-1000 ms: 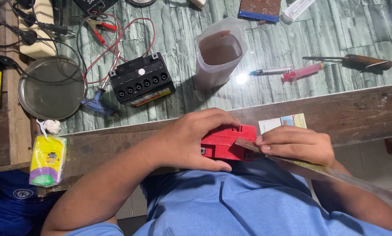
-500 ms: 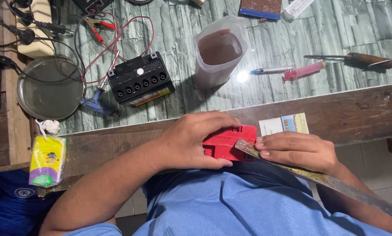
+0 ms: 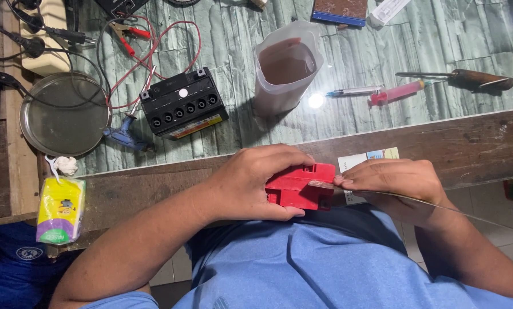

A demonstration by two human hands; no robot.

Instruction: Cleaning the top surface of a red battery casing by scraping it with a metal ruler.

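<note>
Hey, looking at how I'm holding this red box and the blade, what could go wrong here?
The thin blade is pressed by the right hand against the red box, pointing toward the left hand that grips it; a slip could cut those fingers. The box sits at the bench edge over your lap, so it might drop. The open cup of brown liquid stands close behind and could be knocked over.

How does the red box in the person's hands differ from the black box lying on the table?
The red box is held at the table edge by the left hand, with a thin blade from the right hand against it; the black box lies untouched. The black box shows a row of round holes; the red box shows none. Both are blocky plastic cases.
</note>
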